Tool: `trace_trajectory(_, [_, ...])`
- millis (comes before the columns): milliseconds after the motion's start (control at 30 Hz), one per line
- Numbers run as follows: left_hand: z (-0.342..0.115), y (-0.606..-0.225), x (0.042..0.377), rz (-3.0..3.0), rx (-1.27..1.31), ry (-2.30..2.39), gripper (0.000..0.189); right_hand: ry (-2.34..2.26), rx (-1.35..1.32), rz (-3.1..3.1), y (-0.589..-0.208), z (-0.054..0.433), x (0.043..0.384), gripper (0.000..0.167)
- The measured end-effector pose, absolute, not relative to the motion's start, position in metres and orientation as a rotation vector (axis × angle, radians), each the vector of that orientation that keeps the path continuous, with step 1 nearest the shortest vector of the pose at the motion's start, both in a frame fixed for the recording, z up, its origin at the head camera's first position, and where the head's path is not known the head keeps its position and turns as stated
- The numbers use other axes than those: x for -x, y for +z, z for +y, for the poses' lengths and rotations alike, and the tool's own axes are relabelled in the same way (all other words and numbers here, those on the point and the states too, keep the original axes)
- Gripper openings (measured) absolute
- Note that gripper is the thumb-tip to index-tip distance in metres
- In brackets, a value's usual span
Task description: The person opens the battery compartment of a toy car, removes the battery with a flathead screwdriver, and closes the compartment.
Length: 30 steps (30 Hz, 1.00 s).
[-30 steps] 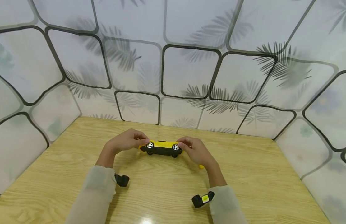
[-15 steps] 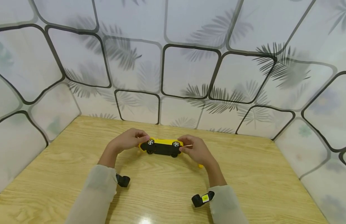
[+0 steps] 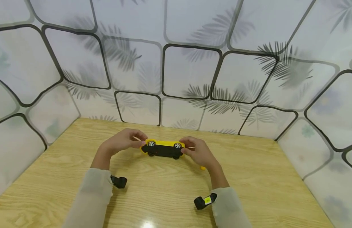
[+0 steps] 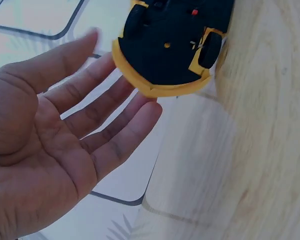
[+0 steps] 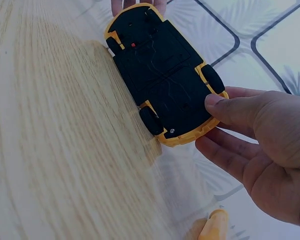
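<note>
A yellow toy car (image 3: pixel 164 148) is tipped on its side, its black underside toward me in the head view. My right hand (image 3: pixel 197 150) grips one end, with the thumb pressed on the underside and the fingers behind, as the right wrist view shows. At the other end is my left hand (image 3: pixel 126 141), its thumb lifted off the car and its fingers loosely extended behind the yellow bumper (image 4: pixel 160 91). A small screw (image 5: pixel 172 131) shows in the underside near my right thumb.
A yellow rounded object (image 5: pixel 215 227) lies on the wood-grain table (image 3: pixel 158 193), mostly hidden by my right wrist in the head view. Patterned walls (image 3: pixel 190 72) stand behind the table and at both sides. A small black camera sits at each wrist.
The car has rolled so more of its black underside faces me. My left hand has loosened from its end and drawn slightly left; my right hand keeps its hold.
</note>
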<state>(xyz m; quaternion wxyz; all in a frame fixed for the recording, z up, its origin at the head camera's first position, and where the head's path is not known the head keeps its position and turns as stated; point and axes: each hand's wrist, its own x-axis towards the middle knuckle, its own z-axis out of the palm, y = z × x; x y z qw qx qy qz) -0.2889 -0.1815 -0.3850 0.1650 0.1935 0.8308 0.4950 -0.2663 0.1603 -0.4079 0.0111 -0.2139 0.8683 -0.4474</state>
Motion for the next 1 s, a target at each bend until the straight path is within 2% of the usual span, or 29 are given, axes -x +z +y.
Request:
trace_trajectory(500, [-0.1837, -0.3869, 0.288, 2.364, -0.559, 1.435, 0.028, -1.401, 0.664, 2.701, -0.4084, 0.1575, 0.2673, 0.036])
trace_trajectory(1000, [-0.1818, -0.387, 0.2906, 2.348, -0.552, 1.453, 0.027, -1.392, 0.646, 2.717, -0.4064, 0.1584, 0.2655, 0.039])
